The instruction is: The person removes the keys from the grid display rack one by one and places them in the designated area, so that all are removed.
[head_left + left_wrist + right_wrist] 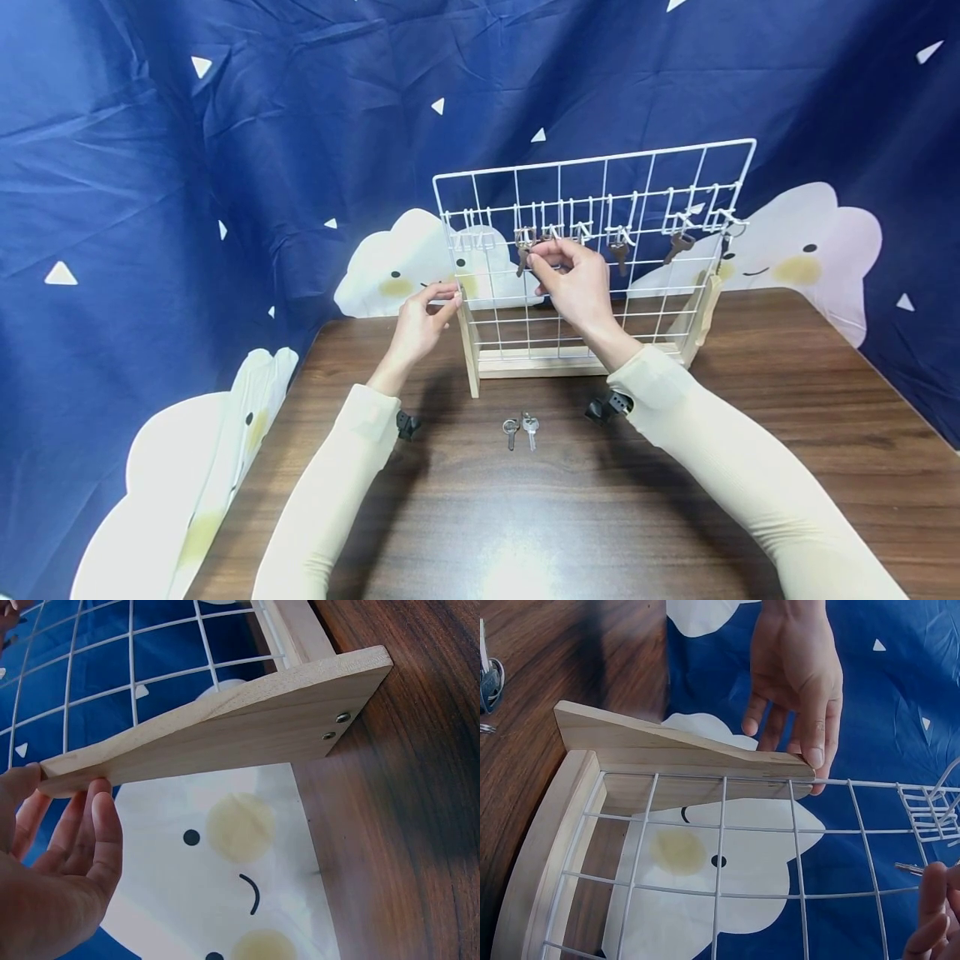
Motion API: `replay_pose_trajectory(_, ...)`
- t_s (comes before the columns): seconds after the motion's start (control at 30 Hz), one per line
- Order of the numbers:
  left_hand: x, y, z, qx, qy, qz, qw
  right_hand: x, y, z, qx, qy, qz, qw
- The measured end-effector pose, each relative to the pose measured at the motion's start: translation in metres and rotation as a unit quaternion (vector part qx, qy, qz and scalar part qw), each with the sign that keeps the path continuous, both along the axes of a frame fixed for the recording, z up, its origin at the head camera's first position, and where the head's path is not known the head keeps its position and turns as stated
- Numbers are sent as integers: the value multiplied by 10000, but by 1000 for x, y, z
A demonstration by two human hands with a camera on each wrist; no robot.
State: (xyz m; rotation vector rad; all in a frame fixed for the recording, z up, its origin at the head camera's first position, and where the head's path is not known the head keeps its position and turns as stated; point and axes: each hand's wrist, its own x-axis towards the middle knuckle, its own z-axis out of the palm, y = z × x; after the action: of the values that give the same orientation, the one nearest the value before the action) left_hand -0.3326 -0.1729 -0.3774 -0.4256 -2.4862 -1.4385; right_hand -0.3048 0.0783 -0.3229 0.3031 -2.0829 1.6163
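A white wire grid rack (558, 358) stands upright on a wooden base. My left hand (420, 327) holds the top of its left wooden side support (217, 735) between thumb and fingers. At the row of white hooks, my right hand (577, 287) pinches a key (522, 260) at the left part of the row; in the right wrist view only the tip of a key (909, 868) shows beside the fingers. Further right hang a brown key (618, 252) and another brown key (679, 245). Behind the right hand, other hanging pieces are partly hidden.
Two silver keys with rings, a left key (512, 435) and a right key (531, 431), lie on the brown wooden table (420, 517) in front of the rack. Unused-looking white hooks (471, 237) sit at the grid's left end. A blue curtain (300, 108) hangs behind.
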Motion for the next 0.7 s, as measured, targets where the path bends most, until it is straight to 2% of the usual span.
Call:
replay_pose_trajectory(0.47, 1, 0, 0, -11, -36, -3, 10000, 13, 5, -1, 223, 295, -42, 9993)
replay_pose_trajectory(0.7, 1, 0, 1, 2, -27, -14, 10000, 22, 7, -2, 162, 401, -36, 9991)
